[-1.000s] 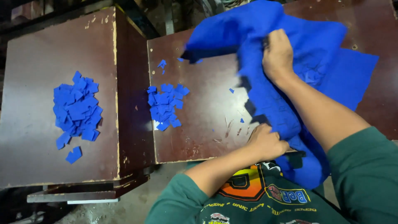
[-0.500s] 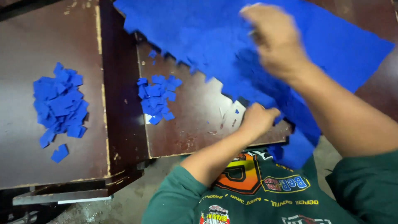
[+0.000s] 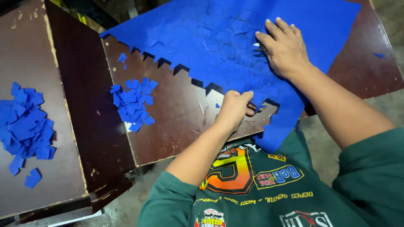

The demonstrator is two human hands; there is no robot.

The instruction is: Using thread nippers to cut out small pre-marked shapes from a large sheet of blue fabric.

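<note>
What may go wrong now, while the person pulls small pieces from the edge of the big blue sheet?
1. The left hand pinches the jagged edge of the blue sheet; a hard pull may tear past the cut line.
2. The sheet's corner hangs over the table edge near the right hand, so the sheet may slide.
3. The loose pile of blue pieces lies close by and may scatter.
</note>
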